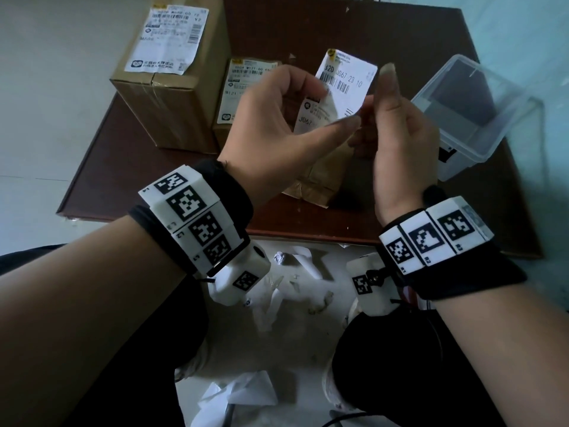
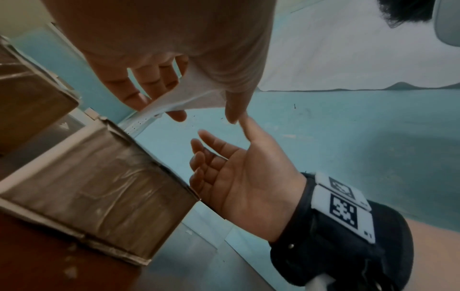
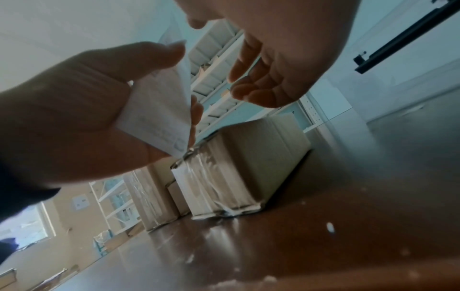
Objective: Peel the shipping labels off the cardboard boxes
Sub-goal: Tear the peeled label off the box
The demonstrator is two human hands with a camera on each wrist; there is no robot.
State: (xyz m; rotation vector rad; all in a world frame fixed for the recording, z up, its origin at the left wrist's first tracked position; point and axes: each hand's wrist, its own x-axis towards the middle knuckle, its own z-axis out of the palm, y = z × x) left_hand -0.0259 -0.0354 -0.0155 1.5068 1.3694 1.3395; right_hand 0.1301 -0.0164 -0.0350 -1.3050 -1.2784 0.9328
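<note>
My left hand (image 1: pixel 326 115) pinches a peeled white shipping label (image 1: pixel 345 84), lifted off and hanging in the air above a small brown cardboard box (image 1: pixel 320 177) whose top is bare. My right hand (image 1: pixel 378 97) stands beside the label with relaxed fingers and the index finger raised. In the left wrist view the right hand (image 2: pixel 224 141) shows an empty palm, its thumb touching my left thumb by the label (image 2: pixel 189 98). Two more boxes carry labels: a tall box (image 1: pixel 172 97) at the back left and a small box (image 1: pixel 228 124) beside it.
The boxes sit on a dark brown table (image 1: pixel 308 26). A clear plastic container (image 1: pixel 471 115) stands at its right edge. Crumpled white label scraps (image 1: pixel 295 272) lie on the floor between my knees. Metal shelving (image 3: pixel 214 65) stands behind the table.
</note>
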